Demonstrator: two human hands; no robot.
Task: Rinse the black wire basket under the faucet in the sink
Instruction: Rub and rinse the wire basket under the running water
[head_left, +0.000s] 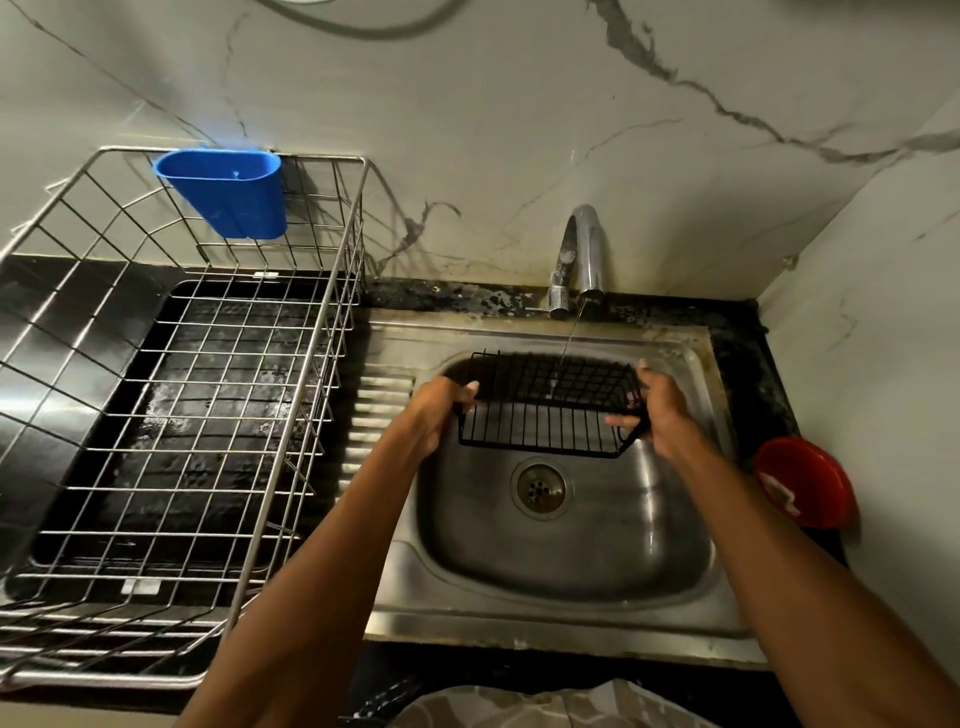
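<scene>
The black wire basket (545, 410) hangs over the back half of the steel sink (561, 618), tilted with its open side toward me. My left hand (436, 410) grips its left end and my right hand (662, 410) grips its right end. A thin stream of water falls from the chrome faucet (584, 254) into the basket near its back wall. Below the basket lies the round drain (540, 487).
A large steel dish rack (171, 395) with a blue plastic cup holder (228, 192) fills the counter to the left. A red round lid (805, 483) sits on the dark counter right of the sink. Marble walls close in behind and on the right.
</scene>
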